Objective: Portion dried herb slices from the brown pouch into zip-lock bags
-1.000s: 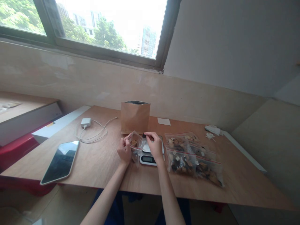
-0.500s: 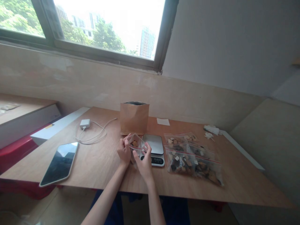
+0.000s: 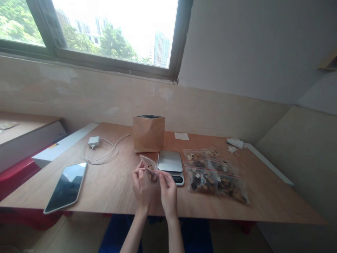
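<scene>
A clear zip bag (image 3: 152,173) with a few brownish pieces inside hangs between my two hands, its mouth parted. My left hand (image 3: 140,186) is closed on the bag's left side. Fingers of my right hand (image 3: 167,188) pinch its right edge near the top. Just behind and to the right lies a kitchen scale (image 3: 170,161) with a steel plate; my right hand hides part of its display. An upright brown paper pouch (image 3: 149,134), its top open, stands behind the bag. Filled zip bags (image 3: 204,181) with dark and tan pieces lie right of the scale.
A tablet (image 3: 67,186) lies at the table's left front edge. Behind it are a white charger (image 3: 94,141) and its looped cable (image 3: 116,149). A white paper slip (image 3: 181,136) and crumpled white scraps (image 3: 235,143) lie toward the back. The wall (image 3: 216,109) borders the table.
My right hand has moved from an open-fingered pose to a pinch on the bag's right edge. The bag's rim has tilted and sits a little closer to me. The view has shifted slightly.
</scene>
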The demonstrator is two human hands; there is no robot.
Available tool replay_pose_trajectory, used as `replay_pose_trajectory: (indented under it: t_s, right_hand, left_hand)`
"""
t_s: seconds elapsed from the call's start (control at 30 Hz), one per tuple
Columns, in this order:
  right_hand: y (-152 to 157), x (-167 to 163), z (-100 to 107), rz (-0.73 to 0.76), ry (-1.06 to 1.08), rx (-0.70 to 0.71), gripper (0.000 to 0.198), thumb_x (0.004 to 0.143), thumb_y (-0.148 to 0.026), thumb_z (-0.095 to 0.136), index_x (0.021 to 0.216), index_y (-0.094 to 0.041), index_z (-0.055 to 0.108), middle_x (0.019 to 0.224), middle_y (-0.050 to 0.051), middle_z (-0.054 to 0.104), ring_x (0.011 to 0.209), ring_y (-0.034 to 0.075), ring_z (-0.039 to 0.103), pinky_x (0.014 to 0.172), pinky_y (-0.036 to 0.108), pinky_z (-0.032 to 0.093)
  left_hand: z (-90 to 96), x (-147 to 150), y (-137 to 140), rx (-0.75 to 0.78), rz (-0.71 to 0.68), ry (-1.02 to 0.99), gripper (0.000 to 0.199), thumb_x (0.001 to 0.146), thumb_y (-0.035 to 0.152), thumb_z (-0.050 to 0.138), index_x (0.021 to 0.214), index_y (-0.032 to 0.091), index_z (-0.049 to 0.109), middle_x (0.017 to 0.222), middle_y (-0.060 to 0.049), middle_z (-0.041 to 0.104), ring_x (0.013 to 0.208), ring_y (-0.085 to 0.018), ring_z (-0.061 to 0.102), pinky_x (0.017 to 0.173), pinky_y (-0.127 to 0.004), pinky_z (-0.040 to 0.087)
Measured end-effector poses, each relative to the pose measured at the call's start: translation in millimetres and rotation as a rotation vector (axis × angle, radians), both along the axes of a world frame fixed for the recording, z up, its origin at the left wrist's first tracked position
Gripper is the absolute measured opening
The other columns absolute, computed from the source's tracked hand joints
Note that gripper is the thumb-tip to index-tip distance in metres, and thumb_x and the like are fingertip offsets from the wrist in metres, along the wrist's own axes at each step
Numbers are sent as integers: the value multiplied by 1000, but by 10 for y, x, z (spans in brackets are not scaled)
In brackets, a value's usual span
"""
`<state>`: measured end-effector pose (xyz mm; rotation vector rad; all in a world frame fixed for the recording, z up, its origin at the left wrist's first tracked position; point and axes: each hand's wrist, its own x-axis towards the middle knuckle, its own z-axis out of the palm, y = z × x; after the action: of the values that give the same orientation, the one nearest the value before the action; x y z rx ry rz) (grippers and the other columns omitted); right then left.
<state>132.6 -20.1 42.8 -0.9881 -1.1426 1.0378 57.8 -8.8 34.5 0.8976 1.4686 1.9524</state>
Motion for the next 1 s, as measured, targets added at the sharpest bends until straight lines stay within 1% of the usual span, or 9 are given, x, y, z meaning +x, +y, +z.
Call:
replay_pose_trajectory:
  t_s: [0.1, 0.17, 0.27, 0.33, 0.43, 0.6, 0.73, 0.9, 1.0]
  right_hand:
    - [-71, 169, 77, -12, -43, -8, 27, 83, -38, 53, 88, -16, 68, 93, 9, 70, 91, 21, 65, 86, 34, 49]
    - [-107, 259, 88, -20, -61, -18, 29, 82, -40, 54, 86, -16, 69, 91, 9, 71, 89, 21, 65, 83, 33, 50]
    - [-142, 349, 80, -17, -78, -23, 33, 83, -44, 51, 88, -17, 70, 93, 9, 71, 90, 21, 65, 83, 32, 50]
    - [-154, 385, 76, -42, -89, -28, 37, 84, -46, 48, 91, -17, 69, 93, 9, 71, 89, 22, 65, 81, 32, 50]
    - [-159, 425, 72, -136, -125, -28, 43, 85, -51, 43, 92, -16, 67, 83, 10, 72, 78, 22, 67, 72, 31, 52]
    - [-151, 484, 33, -260, -138, -23, 46, 83, -57, 42, 78, -17, 64, 63, 6, 68, 52, 19, 64, 59, 29, 50]
    - [-135, 560, 2, -264, -109, -47, 45, 79, -58, 47, 73, -17, 62, 58, 4, 66, 50, 17, 62, 54, 26, 49]
    - [-122, 699, -21, -279, -70, -86, 43, 72, -56, 59, 78, -15, 65, 58, 4, 65, 48, 16, 58, 46, 24, 46]
    - [-126, 750, -19, -275, -67, -91, 46, 72, -58, 58, 83, -14, 67, 60, 6, 66, 47, 16, 58, 46, 25, 47]
  left_hand:
    - [-17, -73, -52, -27, 27, 11, 33, 82, 43, 49, 107, 21, 46, 131, -11, 47, 117, -22, 48, 91, -34, 42]
    - [-17, -146, -60, -33, -58, -6, 42, 79, 45, 53, 112, 20, 47, 128, -11, 50, 112, -21, 51, 88, -32, 44]
    - [14, -243, -78, -47, -298, -25, 38, 77, 48, 54, 97, 17, 57, 99, -8, 64, 91, -19, 60, 76, -29, 47]
    - [36, -278, -105, -58, -380, -19, 34, 75, 48, 56, 87, 16, 60, 80, -5, 64, 77, -17, 59, 69, -26, 47]
    - [46, -287, -154, -52, -357, -2, 31, 75, 46, 58, 81, 16, 62, 70, -1, 61, 65, -13, 54, 62, -23, 44]
    - [45, -243, -213, -51, -325, 6, 28, 75, 44, 60, 79, 16, 63, 62, 1, 56, 54, -10, 48, 52, -20, 39]
    - [69, -210, -226, -60, -387, -28, 31, 76, 47, 57, 79, 16, 61, 61, 1, 54, 49, -9, 44, 47, -20, 37]
    - [60, -201, -217, -66, -376, -70, 35, 74, 50, 57, 77, 15, 59, 56, 3, 48, 47, -9, 43, 44, -19, 37]
    - [39, -192, -207, -70, -381, -96, 36, 73, 51, 58, 78, 15, 59, 58, 2, 50, 47, -9, 44, 43, -19, 38]
